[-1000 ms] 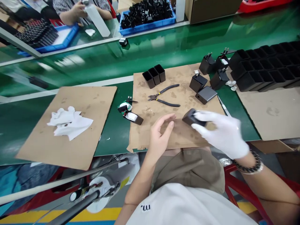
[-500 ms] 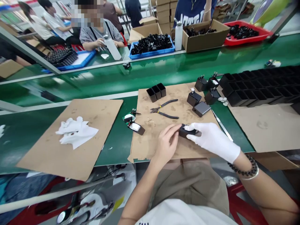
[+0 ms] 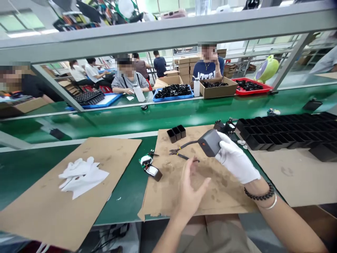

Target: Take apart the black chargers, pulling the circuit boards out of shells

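My right hand [image 3: 233, 158], in a white glove, holds a black charger [image 3: 210, 143] up over the cardboard mat [image 3: 168, 189]. One face of the charger shows a small orange mark. My left hand [image 3: 191, 191] is bare, slightly blurred and empty, its fingers spread below and left of the charger. Behind them lie diagonal cutters [image 3: 181, 153] with black handles, partly covered by the charger and my fingertips. Several black empty cases [image 3: 176, 133] stand together at the mat's far side. At its left edge lies an opened case with a white block [image 3: 153, 172] and a green circuit board [image 3: 145, 160].
Rows of black cases [image 3: 284, 131] fill the right side. A white glove [image 3: 79, 174] lies on the left cardboard sheet [image 3: 105, 151]. Beyond the green belt [image 3: 116, 119] are a blue tray [image 3: 172, 98], an open carton [image 3: 218, 92], a red tray [image 3: 254, 91] and co-workers.
My right hand has lifted the charger off the mat, upward and away from me. My left hand has let go of it and opened. The head view has tilted up.
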`<state>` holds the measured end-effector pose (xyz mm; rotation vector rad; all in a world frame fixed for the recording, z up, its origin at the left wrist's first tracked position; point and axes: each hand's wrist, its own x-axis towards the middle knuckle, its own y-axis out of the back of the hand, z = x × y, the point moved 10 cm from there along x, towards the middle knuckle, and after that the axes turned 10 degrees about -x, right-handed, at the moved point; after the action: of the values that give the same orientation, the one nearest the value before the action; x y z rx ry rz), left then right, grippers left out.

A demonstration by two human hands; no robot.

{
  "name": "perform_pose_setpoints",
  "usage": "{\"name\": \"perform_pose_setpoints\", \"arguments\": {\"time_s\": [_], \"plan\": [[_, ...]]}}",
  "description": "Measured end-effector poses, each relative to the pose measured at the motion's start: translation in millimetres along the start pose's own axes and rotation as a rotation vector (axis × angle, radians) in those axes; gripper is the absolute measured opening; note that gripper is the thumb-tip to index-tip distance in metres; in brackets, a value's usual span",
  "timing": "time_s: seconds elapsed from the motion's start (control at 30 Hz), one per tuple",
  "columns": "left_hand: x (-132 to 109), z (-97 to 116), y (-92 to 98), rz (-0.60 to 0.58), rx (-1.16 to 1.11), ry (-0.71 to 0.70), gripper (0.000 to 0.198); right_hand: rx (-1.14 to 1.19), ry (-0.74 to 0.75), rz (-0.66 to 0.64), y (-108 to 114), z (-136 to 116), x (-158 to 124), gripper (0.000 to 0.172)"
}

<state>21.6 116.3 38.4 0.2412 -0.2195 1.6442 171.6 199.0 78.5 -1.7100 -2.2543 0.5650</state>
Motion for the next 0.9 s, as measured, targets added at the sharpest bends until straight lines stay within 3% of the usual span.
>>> {"name": "perform_pose_setpoints", "arguments": {"time_s": [0.1, 0.17, 0.23, 0.5, 0.7, 0.83, 0.9], "plan": [[20.6, 47.9, -17.8, 0.072, 0.064, -0.238, 0.083, 0.13, -0.16, -0.042, -6.4, 28.8, -1.2, 0.022], [34.9, 68.4, -27.2, 0.105, 0.063, -0.335, 0.071, 0.211, -0.255, -0.059, -8.3, 40.9, -2.4, 0.016], [46.5, 76.3, -31.0, 0.137, 0.046, -0.363, 0.061, 0.259, -0.281, -0.088, -11.3, 43.0, -2.6, 0.021], [54.9, 68.8, -21.9, 0.199, 0.015, -0.307, 0.054, 0.231, -0.206, -0.211, -27.3, 39.9, -4.7, 0.027], [58.6, 63.7, -21.3, 0.203, -0.113, -0.219, 0.049, 0.178, -0.179, -0.183, -29.0, 35.4, -8.7, 0.03], [59.5, 47.1, -19.6, 0.181, -0.309, -0.054, 0.064, 0.112, -0.126, -0.117, -28.0, 31.5, -11.3, 0.032], [59.0, 45.0, -20.6, 0.152, -0.414, -0.04, 0.069, 0.049, -0.041, -0.042, -23.5, 24.9, -12.5, 0.036]]}}
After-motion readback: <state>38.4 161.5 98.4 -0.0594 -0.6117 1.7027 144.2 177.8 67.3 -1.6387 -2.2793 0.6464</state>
